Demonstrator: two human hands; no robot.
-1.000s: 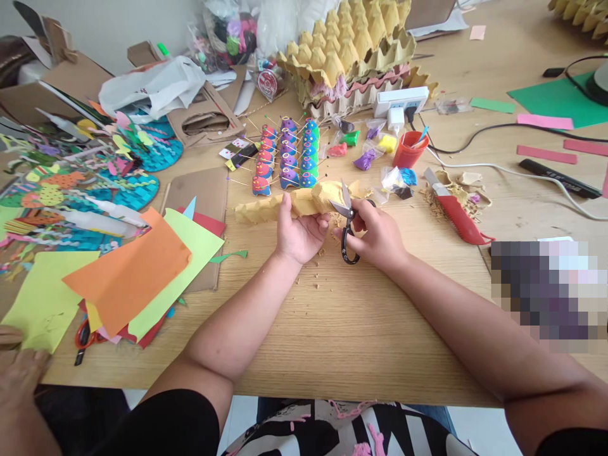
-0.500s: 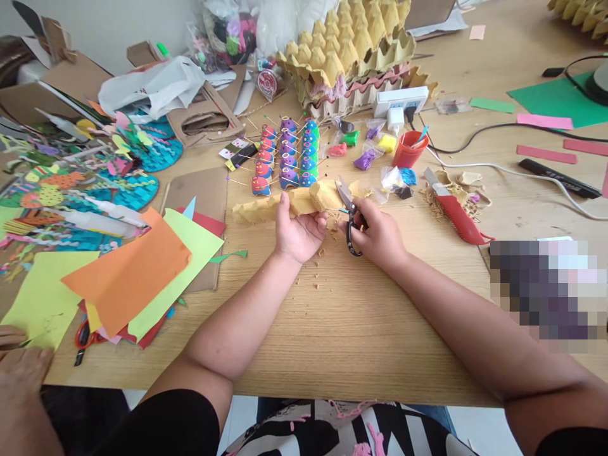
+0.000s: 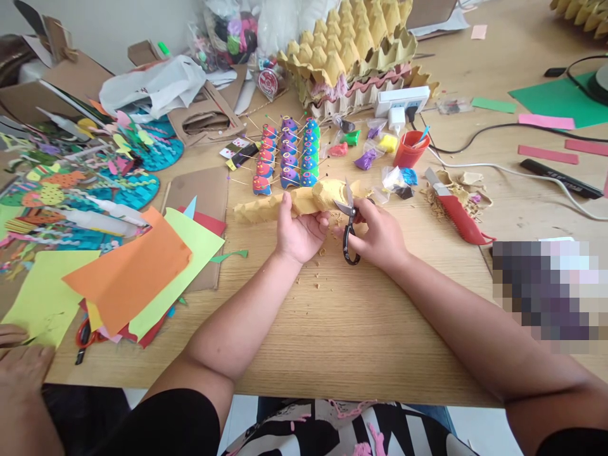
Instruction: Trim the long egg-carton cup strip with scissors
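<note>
My left hand [image 3: 302,231] is closed around the near side of a yellow egg-carton strip [image 3: 273,206], thumb up against it. My right hand [image 3: 380,234] grips black-handled scissors [image 3: 350,218], whose blades are spread apart beside the strip's rounded cup near its right end. Small yellow scraps [image 3: 322,252] lie on the table below the hands. Just beyond the strip stand three rows of painted egg-carton caterpillars: a red and blue one [image 3: 264,158], a purple one [image 3: 289,155] and a green and blue one [image 3: 310,152], with pins stuck in them.
Coloured paper sheets [image 3: 128,278] and finished crafts [image 3: 85,183] cover the left, where another person's hand [image 3: 23,361] rests. Egg trays [image 3: 346,50] are stacked at the back. A red cup [image 3: 411,149], clay packets [image 3: 365,159], a red-handled knife [image 3: 458,212] and a power strip [image 3: 401,97] lie rightward.
The scissors' blades and handles have spread wider as my right fingers moved apart. My left hand and the egg-carton strip stay almost where they were.
</note>
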